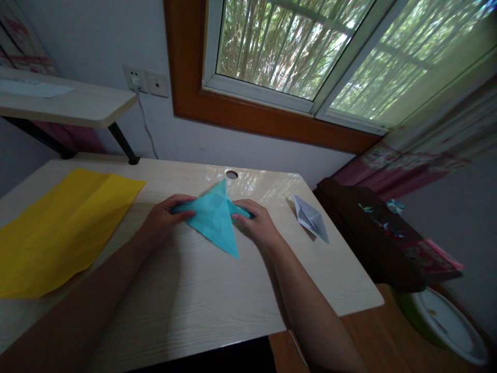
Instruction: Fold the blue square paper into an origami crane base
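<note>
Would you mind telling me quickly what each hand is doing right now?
Left hand: closed on the left side of the blue folded paper.
Right hand: closed on the same paper's right side.

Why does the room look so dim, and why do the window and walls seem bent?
Head view: daylight from the window backlights the scene, leaving the arms dark; glare shows on the desk beyond the blue folded paper; the wide lens bows the window frame and desk edges; the right edge, near the curtain, is smeared.
</note>
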`<state>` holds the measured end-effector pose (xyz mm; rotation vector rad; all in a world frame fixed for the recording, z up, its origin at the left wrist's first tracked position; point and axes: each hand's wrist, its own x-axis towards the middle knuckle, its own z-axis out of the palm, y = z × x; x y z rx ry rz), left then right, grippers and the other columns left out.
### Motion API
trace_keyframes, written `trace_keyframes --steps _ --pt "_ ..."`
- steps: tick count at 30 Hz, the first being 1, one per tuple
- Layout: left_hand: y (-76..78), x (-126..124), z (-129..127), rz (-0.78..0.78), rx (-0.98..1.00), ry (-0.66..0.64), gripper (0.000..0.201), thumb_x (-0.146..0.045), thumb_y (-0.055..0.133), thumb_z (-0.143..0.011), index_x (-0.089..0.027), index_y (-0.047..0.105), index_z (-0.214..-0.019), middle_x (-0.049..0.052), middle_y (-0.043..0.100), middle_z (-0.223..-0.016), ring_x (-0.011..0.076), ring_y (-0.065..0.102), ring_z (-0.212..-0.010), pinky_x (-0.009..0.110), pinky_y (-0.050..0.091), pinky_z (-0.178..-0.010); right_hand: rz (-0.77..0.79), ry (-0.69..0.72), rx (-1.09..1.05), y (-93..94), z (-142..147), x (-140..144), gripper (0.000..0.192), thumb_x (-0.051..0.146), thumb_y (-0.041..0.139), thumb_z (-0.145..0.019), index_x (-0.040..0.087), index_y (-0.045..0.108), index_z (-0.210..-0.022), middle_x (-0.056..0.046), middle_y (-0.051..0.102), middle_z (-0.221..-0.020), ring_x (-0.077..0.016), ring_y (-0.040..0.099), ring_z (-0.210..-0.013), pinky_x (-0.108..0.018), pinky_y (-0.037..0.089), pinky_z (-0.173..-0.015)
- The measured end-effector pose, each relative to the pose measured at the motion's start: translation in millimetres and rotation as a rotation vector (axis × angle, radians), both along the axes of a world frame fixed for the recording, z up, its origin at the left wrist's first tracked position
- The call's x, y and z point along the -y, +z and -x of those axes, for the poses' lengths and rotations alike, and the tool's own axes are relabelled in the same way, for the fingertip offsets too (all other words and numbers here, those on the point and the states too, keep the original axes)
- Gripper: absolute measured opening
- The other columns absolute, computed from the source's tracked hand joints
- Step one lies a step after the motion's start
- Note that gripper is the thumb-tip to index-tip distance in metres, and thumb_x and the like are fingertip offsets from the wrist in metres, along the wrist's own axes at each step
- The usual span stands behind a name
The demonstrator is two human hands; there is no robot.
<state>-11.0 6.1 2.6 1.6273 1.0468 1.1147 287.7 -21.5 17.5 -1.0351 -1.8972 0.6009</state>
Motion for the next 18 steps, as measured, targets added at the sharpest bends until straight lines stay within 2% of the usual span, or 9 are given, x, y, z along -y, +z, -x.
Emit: trace_keyframes --steps 4,13,18 --pt "2.4 1.5 0.8 -0.002 -0.001 0.045 0.043 -0.048 0.08 -0.076 -0.026 0.073 -0.113 0.006 0.071 -0.117 0.027 0.063 -0.111 0.04 0.05 -0.097 -0.01 0.006 0.011 3.3 -2.5 -0.6 0.017 0.034 0.069 -0.092 0.027 0.077 -0.105 -0.005 0.077 -0.103 -0.0202 0.071 -0.096 -0.035 0.054 -0.09" --pt "7.5 -4.4 11.8 -0.112 -0.007 0.132 0.041 -0.048 0.081 -0.075 -0.028 0.074 -0.11 0.006 0.07 -0.119 0.0279 0.062 -0.114 0.042 0.049 -0.101 -0.02 -0.081 0.027 5.8 -16.3 -5.3 0.01 0.031 0.072 -0.089 0.029 0.08 -0.094 -0.002 0.079 -0.096 -0.0206 0.072 -0.09 -0.034 0.056 -0.085" --pt "5.0 -9.8 18.3 -0.117 0.032 0.188 0.039 -0.046 0.085 -0.07 -0.026 0.076 -0.102 0.005 0.072 -0.109 0.0242 0.066 -0.103 0.035 0.054 -0.087 0.021 -0.107 -0.021 6.3 -21.9 -6.1 0.009 0.031 0.073 -0.087 0.03 0.081 -0.092 -0.002 0.079 -0.094 -0.0207 0.072 -0.088 -0.034 0.056 -0.083"
